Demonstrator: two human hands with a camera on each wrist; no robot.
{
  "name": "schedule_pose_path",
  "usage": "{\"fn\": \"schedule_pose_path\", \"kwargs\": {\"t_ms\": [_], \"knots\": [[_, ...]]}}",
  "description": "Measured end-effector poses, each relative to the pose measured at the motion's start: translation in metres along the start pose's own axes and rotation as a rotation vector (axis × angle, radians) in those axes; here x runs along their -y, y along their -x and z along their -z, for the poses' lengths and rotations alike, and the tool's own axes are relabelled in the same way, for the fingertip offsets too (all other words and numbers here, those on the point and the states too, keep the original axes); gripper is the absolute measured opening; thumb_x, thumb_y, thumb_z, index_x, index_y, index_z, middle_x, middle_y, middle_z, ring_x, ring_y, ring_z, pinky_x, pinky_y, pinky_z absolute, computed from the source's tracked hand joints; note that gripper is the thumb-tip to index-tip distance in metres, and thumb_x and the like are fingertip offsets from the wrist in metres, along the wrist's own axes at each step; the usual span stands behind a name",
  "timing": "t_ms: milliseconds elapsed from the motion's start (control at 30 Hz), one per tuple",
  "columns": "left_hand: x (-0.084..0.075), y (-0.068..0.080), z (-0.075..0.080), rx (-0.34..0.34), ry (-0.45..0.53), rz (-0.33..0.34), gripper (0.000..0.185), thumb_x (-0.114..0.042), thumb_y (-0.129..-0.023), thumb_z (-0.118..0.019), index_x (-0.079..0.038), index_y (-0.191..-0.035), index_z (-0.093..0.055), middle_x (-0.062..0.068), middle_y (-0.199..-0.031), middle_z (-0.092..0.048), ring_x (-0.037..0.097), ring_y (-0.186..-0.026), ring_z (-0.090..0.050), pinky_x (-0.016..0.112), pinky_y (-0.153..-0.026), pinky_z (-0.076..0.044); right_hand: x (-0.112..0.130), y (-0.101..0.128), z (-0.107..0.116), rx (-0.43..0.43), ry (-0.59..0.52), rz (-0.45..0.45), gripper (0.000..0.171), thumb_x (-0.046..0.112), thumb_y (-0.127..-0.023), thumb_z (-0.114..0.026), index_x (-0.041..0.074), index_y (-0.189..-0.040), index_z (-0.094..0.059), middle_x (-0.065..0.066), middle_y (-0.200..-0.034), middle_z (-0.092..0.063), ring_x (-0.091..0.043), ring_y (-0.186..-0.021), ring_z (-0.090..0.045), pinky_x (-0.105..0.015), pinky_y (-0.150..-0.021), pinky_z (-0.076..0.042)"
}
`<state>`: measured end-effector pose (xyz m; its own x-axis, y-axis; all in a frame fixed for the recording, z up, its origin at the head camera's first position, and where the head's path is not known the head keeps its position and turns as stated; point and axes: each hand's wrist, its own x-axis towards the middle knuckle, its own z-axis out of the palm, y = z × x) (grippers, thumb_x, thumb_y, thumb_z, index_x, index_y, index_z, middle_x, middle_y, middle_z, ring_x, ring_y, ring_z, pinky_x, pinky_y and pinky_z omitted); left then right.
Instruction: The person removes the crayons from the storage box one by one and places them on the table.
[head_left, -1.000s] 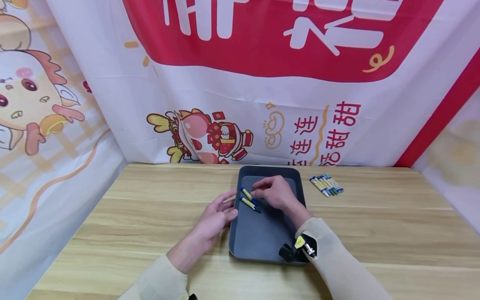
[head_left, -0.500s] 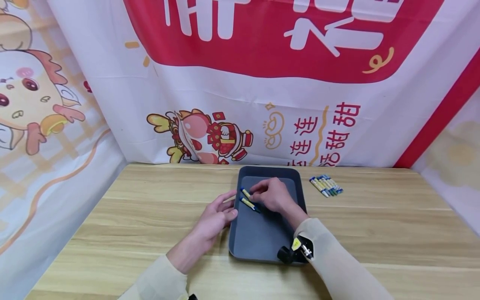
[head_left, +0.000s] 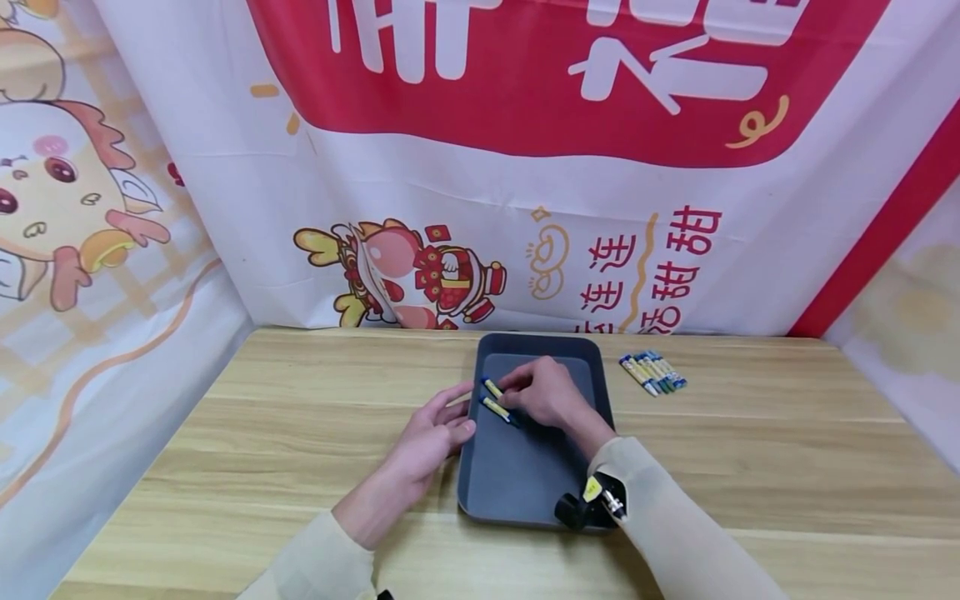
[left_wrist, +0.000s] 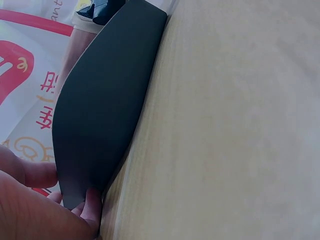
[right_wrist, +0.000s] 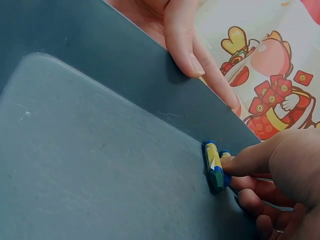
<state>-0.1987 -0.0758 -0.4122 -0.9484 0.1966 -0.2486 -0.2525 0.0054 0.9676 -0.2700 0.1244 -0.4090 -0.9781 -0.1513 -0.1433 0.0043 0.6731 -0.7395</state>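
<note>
A dark grey rectangular tray (head_left: 517, 487) lies on the wooden table. My left hand (head_left: 427, 437) holds its left wall, and in the right wrist view the thumb (right_wrist: 187, 55) hooks over the rim while other fingers stay outside. Two wrapped crayons lie slanted inside, near that wall. The nearer has a green tip (right_wrist: 216, 180) and a yellow label. My right hand (head_left: 551, 392) reaches into the tray and pinches the farther crayon (head_left: 491, 386), which has blue ends. Fingers partly hide this crayon. In the left wrist view the tray's outer wall (left_wrist: 100, 110) stands between fingers and thumb.
Several more crayons (head_left: 652, 372) lie side by side on the table (head_left: 750, 467), right of the tray. A printed cloth (head_left: 420, 167) hangs behind the table's back edge. A black wrist camera (head_left: 581, 504) on the right sleeve overhangs the tray's near right corner.
My right hand has shifted slightly toward the near left, and its fingers have closed on the farther crayon. The left hand and tray stay put.
</note>
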Motion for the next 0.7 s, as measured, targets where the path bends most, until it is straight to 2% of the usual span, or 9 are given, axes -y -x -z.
{"fn": "schedule_pose_path", "kwargs": {"t_ms": [200,433,700], "knots": [[-0.001,0.0,0.0,0.0,0.003,-0.007,0.057,0.001,-0.106,-0.053,-0.014,-0.161,-0.046,0.024,-0.161,-0.05,0.038,-0.146,-0.052,0.051,-0.12,-0.045,0.001,0.001,0.001,0.009,0.006,-0.008,0.016,0.019,-0.096,-0.08,0.022,-0.111,-0.085,-0.001,-0.109,-0.079,-0.02,-0.1,-0.065,-0.04,-0.094,-0.055],[0.0,0.0,0.001,-0.007,0.002,0.006,0.057,0.0,-0.106,-0.053,-0.016,-0.16,-0.046,0.023,-0.161,-0.051,0.038,-0.146,-0.052,0.054,-0.121,-0.044,0.001,0.001,0.004,-0.003,-0.018,-0.021,0.015,0.017,-0.096,-0.079,0.022,-0.109,-0.085,-0.002,-0.11,-0.08,-0.022,-0.104,-0.066,-0.043,-0.099,-0.055],[0.0,0.0,0.0,-0.007,0.002,0.011,0.057,0.0,-0.106,-0.053,-0.016,-0.16,-0.046,0.023,-0.16,-0.051,0.037,-0.144,-0.054,0.054,-0.12,-0.045,-0.003,0.004,0.012,-0.053,-0.03,0.009,0.016,0.018,-0.096,-0.079,0.021,-0.111,-0.085,-0.003,-0.113,-0.079,-0.021,-0.1,-0.067,-0.041,-0.093,-0.058]]}}
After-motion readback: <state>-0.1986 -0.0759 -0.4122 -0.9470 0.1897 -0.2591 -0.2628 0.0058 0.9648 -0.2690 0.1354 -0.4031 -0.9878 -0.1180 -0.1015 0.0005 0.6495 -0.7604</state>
